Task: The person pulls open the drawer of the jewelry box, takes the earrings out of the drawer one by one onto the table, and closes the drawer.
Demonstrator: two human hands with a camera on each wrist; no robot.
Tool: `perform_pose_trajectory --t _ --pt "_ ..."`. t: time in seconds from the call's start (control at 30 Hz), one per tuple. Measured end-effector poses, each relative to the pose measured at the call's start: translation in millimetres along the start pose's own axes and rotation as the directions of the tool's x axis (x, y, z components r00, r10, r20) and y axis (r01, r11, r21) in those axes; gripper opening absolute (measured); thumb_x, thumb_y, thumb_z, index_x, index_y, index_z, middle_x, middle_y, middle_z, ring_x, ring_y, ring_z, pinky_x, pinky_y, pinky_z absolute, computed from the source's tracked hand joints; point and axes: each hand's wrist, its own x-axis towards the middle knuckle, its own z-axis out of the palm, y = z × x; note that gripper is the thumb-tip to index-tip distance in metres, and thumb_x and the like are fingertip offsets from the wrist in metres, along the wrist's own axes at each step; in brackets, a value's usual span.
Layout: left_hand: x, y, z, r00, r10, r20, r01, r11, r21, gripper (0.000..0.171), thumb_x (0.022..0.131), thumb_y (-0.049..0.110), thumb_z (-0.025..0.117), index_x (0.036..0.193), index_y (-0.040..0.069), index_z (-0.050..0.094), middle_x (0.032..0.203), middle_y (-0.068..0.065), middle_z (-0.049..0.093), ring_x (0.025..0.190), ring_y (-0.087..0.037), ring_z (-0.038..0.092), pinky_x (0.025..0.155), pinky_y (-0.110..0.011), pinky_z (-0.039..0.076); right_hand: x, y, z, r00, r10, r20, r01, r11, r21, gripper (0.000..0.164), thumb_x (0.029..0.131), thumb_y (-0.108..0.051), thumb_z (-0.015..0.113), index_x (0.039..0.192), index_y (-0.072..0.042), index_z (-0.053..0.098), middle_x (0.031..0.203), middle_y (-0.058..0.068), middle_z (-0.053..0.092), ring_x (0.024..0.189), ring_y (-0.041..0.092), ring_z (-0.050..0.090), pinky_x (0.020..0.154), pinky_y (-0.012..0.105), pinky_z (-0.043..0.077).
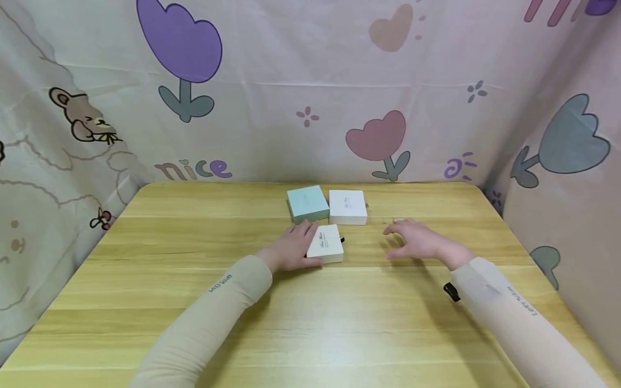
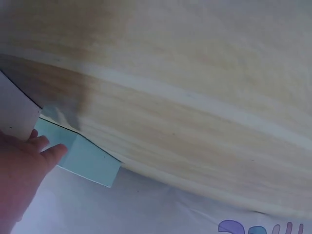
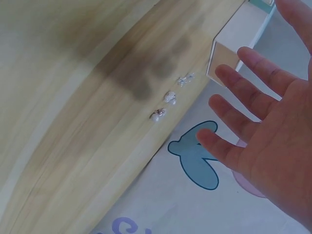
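My left hand [image 1: 293,249] spans the left side of a small white drawer box [image 1: 326,245], thumb along its front and fingers over its back left corner. The box has dark lettering on top and a black pull tab on its right. In the left wrist view, my fingertips overlap a mint green box [image 2: 92,158] beyond the white one. My right hand [image 1: 421,241] hovers over the table to the right, holding nothing, its fingers spread in the right wrist view. Below it, small sparkly silver ornaments [image 3: 169,97] lie in a row, mostly hidden in the head view.
Behind the held box, the mint green box [image 1: 308,203] stands beside another white box [image 1: 347,207] with a small tab. The wooden table [image 1: 310,323] ends at a printed cloth backdrop [image 1: 271,108]. A black strap piece [image 1: 452,292] shows by the right sleeve.
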Motion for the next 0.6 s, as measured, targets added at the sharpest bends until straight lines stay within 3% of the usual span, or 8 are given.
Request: perform_pose_trajectory --t 0.23,0.43,0.6 --pt "-4.6 -3.4 -5.5 1.0 -0.014 0.002 0.014 0.999 -0.051 0.099 0.086 0.067 0.046 0.15 0.002 0.007 0.157 -0.016 0.01 0.145 -0.03 0.012 0.116 -0.049 0.017 -0.1 0.5 -1.3 1.0 -0.004 -0.002 0.004 1.0 0.002 0.058 0.078 -0.033 0.073 0.122 0.002 0.057 0.126 0.023 0.056 0.12 0.045 0.045 0.102 0.058 0.033" --pt "-9.3 -7.5 -3.5 0.999 0.015 0.034 -0.014 1.0 -0.018 0.089 0.092 0.062 0.035 0.15 0.002 0.004 0.158 -0.014 0.005 0.146 -0.027 0.007 0.116 -0.05 0.014 1.7 0.0 0.3 1.0 0.007 0.008 -0.007 1.0 -0.007 0.058 0.079 -0.035 0.072 0.122 0.001 0.057 0.127 0.023 0.056 0.121 0.045 0.045 0.102 0.059 0.033" --pt "-6.5 -5.2 -2.1 0.999 0.018 0.044 -0.017 1.0 -0.009 0.085 0.094 0.06 0.031 0.15 0.002 0.003 0.158 -0.013 0.005 0.147 -0.025 0.005 0.117 -0.049 0.011 5.0 -4.9 2.7 0.998 0.053 -0.019 -0.054 0.998 -0.021 0.049 0.084 -0.031 0.067 0.119 0.002 0.059 0.121 0.022 0.06 0.114 0.041 0.052 0.099 0.054 0.039"
